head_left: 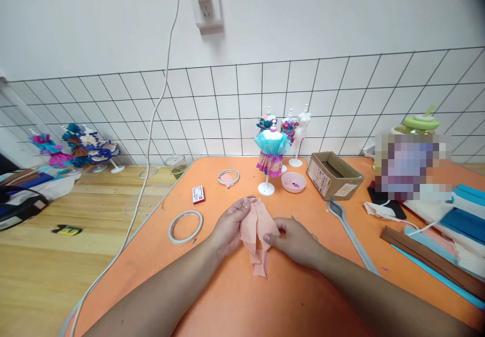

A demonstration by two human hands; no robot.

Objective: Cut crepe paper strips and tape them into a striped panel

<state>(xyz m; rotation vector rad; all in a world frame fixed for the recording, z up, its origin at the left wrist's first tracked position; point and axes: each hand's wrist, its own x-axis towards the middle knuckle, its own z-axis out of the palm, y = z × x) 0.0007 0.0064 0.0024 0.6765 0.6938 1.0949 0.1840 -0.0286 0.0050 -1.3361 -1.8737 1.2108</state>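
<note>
A crumpled, folded piece of pink crepe paper (254, 228) is held between my two hands over the orange mat, its lower strip hanging toward me. My left hand (232, 226) grips its upper left edge, thumb on top. My right hand (293, 238) pinches the right edge between thumb and fingers. A small dark tip and a ring-like bit show beside the right hand; what they belong to is mostly hidden. Just beyond the hands stands a small white dress form (267, 188) wearing a turquoise, purple and tan paper dress.
Behind are more mini dress forms (301, 130), a pink bowl (293, 182) and a cardboard box (333, 175). Left lie tape rolls (185, 227) and a small red-and-white box (198, 194). Right are a grey strip (352, 236) and folded brown paper (432, 256). A white cable (151, 125) hangs at left.
</note>
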